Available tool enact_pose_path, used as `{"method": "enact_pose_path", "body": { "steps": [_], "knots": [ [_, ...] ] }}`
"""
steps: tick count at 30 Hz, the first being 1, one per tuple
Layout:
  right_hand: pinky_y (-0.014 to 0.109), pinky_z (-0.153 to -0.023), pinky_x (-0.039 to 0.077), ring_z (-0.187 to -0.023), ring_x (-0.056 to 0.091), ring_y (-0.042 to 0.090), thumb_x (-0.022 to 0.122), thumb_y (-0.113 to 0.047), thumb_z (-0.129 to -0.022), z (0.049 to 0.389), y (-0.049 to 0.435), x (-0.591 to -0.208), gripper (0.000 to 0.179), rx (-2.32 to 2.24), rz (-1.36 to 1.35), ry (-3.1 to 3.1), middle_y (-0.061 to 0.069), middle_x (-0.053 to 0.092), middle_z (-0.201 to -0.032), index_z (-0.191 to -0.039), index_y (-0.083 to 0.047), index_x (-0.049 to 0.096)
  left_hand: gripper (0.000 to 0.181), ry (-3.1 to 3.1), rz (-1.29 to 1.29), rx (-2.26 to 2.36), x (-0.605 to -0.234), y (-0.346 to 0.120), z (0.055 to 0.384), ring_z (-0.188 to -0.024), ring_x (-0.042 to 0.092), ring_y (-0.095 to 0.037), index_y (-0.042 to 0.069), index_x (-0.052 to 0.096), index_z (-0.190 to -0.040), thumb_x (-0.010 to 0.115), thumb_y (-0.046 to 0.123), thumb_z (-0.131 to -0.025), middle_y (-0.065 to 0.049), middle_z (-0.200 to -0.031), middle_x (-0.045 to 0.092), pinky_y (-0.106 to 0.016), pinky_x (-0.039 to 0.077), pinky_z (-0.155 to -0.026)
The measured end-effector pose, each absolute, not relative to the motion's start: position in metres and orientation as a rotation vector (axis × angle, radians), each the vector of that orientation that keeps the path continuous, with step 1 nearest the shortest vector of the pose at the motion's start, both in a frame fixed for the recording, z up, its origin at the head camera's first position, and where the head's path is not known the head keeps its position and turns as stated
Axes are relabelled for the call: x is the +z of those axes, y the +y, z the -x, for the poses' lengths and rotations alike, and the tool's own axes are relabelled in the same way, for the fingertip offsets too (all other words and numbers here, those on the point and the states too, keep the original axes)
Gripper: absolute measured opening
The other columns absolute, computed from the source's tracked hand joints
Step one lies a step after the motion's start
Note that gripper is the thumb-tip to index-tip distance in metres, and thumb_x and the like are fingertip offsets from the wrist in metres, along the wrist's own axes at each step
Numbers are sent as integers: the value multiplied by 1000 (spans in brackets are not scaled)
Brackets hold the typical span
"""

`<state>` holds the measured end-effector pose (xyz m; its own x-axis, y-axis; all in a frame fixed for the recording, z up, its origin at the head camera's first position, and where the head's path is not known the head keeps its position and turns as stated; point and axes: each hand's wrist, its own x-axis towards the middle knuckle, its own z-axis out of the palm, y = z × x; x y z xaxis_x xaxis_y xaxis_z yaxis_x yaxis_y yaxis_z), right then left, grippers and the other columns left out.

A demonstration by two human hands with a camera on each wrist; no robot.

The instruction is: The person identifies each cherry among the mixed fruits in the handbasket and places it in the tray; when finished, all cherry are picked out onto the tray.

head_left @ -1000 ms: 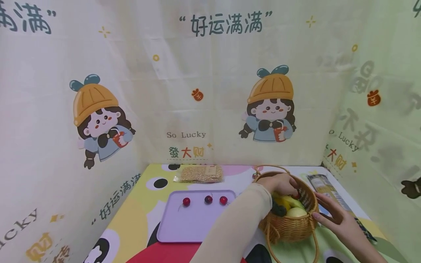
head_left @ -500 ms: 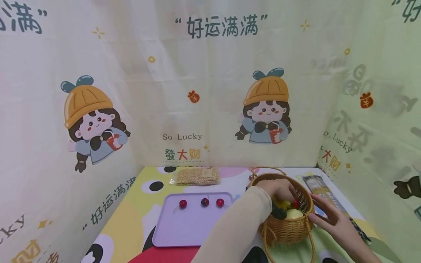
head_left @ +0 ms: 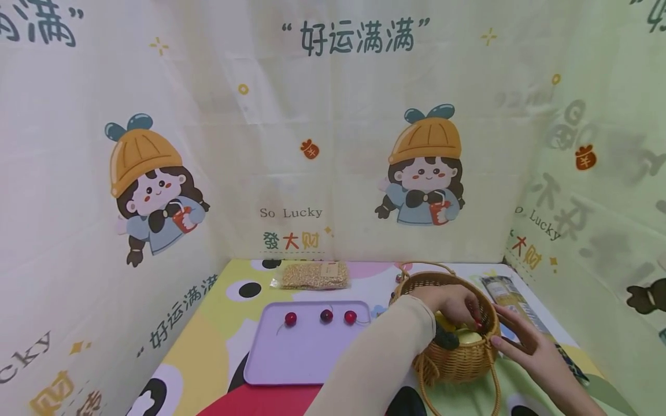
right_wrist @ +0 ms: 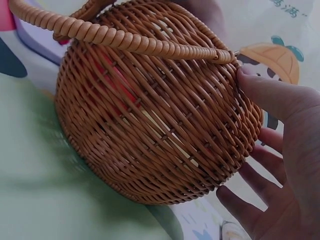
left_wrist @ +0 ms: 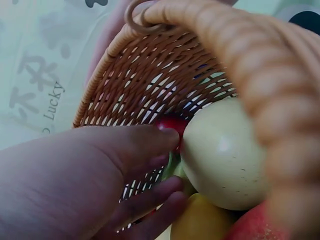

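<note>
My left hand (head_left: 451, 303) reaches down into the wicker basket (head_left: 460, 365). In the left wrist view its thumb and fingers pinch a red cherry (left_wrist: 170, 123) against the inner wall side; part of the cherry is hidden by the thumb. Beside it lie a pale round fruit (left_wrist: 225, 155), a yellow fruit (left_wrist: 200, 222) and a red fruit (left_wrist: 260, 226). A dark green piece (head_left: 446, 338) shows in the head view. My right hand (head_left: 532, 341) rests against the basket's right side, thumb at the rim, its spread fingers (right_wrist: 240, 204) touching the outer weave.
A lilac tray (head_left: 296, 364) left of the basket bears three cherries in a row. Behind it lies a clear bag of grains (head_left: 314, 275). A long printed packet (head_left: 512, 297) lies right of the basket. The basket's rope-like handle (head_left: 495, 384) hangs at its front.
Inside the basket, my left hand has moved slightly right and down onto the red cherry, which showed beside the fingers before. The right hand stays at the basket's side.
</note>
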<state>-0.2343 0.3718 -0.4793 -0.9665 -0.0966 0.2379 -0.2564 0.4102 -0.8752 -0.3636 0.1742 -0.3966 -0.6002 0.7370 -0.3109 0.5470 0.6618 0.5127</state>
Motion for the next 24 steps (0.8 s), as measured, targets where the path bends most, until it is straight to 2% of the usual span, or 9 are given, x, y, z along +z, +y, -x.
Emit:
{"method": "enact_pose_path", "body": {
  "steps": [3, 7, 11, 19, 24],
  "knots": [
    [14, -95, 57, -132, 40, -33, 63, -16, -115, 234, 372, -479, 68, 1606, -298, -2524, -34, 39, -160, -175, -16, 34, 23, 2359, -986, 510, -398, 176, 361, -94, 65, 3, 30, 78, -128, 76, 32, -106, 21, -113, 72, -15, 53, -79],
    [17, -94, 59, -131, 40, -33, 63, -19, -115, 234, 373, -479, 68, 1620, -266, -2545, -31, 39, -161, -176, -18, 32, 31, 2345, -1027, 478, -400, 180, 358, -109, 66, 8, 35, 75, -138, 73, 35, -107, 26, -128, 73, -11, 51, -88],
    [17, -94, 59, -130, 41, -33, 64, -20, -115, 235, 372, -479, 69, 1617, -251, -2545, -31, 40, -160, -176, -18, 33, 32, 2349, -1088, 484, -404, 184, 358, -113, 66, 10, 31, 74, -141, 72, 30, -109, 23, -133, 73, -6, 48, -89],
    [17, -94, 59, -129, 39, -34, 63, -22, -115, 236, 374, -480, 70, 1610, -240, -2565, -22, 37, -167, -177, -19, 30, 22, 2397, -969, 647, -394, 171, 360, -105, 66, 6, 29, 84, -122, 81, 24, -101, 21, -116, 77, -12, 51, -86],
    [14, -94, 58, -129, 39, -35, 63, -21, -115, 236, 373, -482, 70, 1596, -254, -2557, -24, 38, -167, -177, -18, 31, 25, 2386, -902, 784, -386, 155, 364, -93, 67, 2, 23, 86, -122, 83, 18, -97, 17, -104, 79, -15, 54, -82]
  ]
}}
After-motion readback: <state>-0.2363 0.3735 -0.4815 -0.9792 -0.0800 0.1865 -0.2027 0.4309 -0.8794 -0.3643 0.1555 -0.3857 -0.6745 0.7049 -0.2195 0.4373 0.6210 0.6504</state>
